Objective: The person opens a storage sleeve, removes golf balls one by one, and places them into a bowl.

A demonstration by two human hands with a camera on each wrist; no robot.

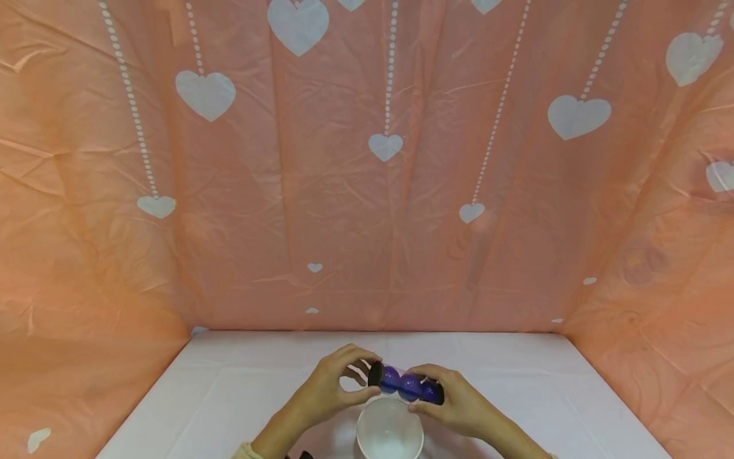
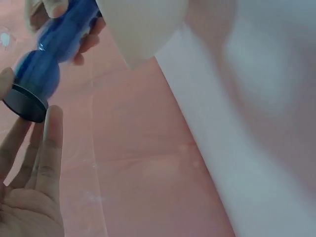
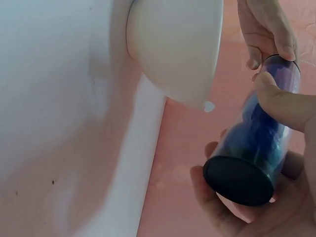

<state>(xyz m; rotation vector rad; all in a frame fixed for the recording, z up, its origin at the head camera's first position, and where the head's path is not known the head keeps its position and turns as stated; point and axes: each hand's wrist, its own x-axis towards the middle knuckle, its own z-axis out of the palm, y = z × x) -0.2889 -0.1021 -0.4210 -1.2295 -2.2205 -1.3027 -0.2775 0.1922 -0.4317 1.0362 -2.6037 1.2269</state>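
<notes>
A clear tube (image 1: 410, 385) with black end caps and blue-purple balls inside is held lengthwise between both hands, close over the far rim of a white bowl (image 1: 390, 433). My left hand (image 1: 338, 382) pinches the black cap (image 2: 27, 102) at the tube's left end between thumb and fingertips. Around the right end, my right hand (image 1: 450, 398) grips the tube, its thumb along the clear wall. The right wrist view shows the other black cap (image 3: 239, 180) in place at that end.
The bowl stands on a white-covered table (image 1: 258, 376). Behind the table hangs an orange-pink sheet (image 1: 338, 210) with white hearts, and more of it lines both sides. Part of a small dark object (image 1: 306, 455) shows at the bottom edge, near the left forearm.
</notes>
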